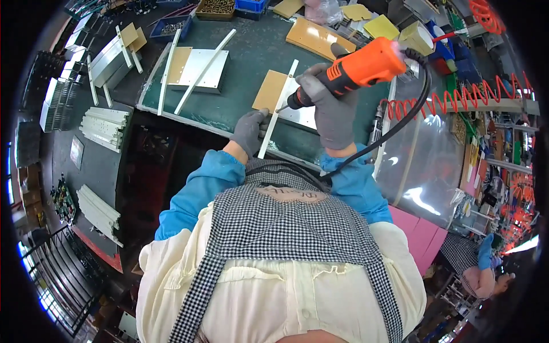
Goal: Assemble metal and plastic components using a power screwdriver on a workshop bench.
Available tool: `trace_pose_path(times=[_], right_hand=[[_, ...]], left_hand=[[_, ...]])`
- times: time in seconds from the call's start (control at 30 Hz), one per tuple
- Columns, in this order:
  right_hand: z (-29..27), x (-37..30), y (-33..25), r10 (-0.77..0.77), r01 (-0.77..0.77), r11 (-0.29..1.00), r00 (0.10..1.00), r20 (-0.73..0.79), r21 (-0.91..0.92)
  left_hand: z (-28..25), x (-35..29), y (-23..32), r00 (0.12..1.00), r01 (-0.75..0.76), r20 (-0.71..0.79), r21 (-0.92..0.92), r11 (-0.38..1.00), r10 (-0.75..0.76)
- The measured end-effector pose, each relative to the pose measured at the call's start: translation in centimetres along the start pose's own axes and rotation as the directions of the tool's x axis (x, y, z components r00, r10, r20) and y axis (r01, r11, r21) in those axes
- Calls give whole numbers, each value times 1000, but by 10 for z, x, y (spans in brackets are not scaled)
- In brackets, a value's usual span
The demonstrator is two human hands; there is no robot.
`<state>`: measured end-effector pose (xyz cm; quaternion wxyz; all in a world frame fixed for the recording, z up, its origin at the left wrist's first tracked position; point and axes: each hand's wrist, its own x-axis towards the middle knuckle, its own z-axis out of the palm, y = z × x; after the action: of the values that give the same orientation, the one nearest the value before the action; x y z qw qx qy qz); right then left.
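My right hand (331,111), in a grey glove, is wrapped round an orange and black electric screwdriver (363,66) with a black cord. The tool is tilted, its bit pointing down-left at a long white strip (270,132). Bit and strip meet close to my left fingertips; whether a screw sits there is too small to tell. My left hand (249,131), also gloved, pinches the strip at its left edge. Beneath the strip lie a tan board (270,91) and a shiny metal plate (301,116), partly hidden by my right hand.
On the green bench (240,57), a similar metal piece (205,67) lies with two white strips. Parts trays (215,8) stand at the back, tan boards (317,39) behind my work. A coiled red hose (457,103) hangs right. Stacked strips (104,128) lie on the left table. Another person (477,263) is lower right.
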<state>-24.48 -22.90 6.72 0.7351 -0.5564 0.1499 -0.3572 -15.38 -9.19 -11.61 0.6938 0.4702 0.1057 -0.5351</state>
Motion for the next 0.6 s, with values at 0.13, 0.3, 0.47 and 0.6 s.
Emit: trace_pose_path(times=[0.13, 0.3, 0.47, 0.6], right_hand=[[-4, 1, 3, 60, -57, 993, 998, 29, -100], [-5, -2, 9, 140, -122, 982, 983, 122, -146], [-7, -8, 17, -7, 77, 971, 955, 298, -226], [-4, 5, 22, 126, -81, 969, 974, 186, -233]], left_hand=[[5, -4, -4, 999, -1, -41, 48, 999, 3], [9, -6, -9, 974, -117, -163, 248, 962, 160], [10, -7, -12, 966, -185, -147, 187, 965, 214], [8, -3, -13, 952, -182, -191, 286, 941, 241]])
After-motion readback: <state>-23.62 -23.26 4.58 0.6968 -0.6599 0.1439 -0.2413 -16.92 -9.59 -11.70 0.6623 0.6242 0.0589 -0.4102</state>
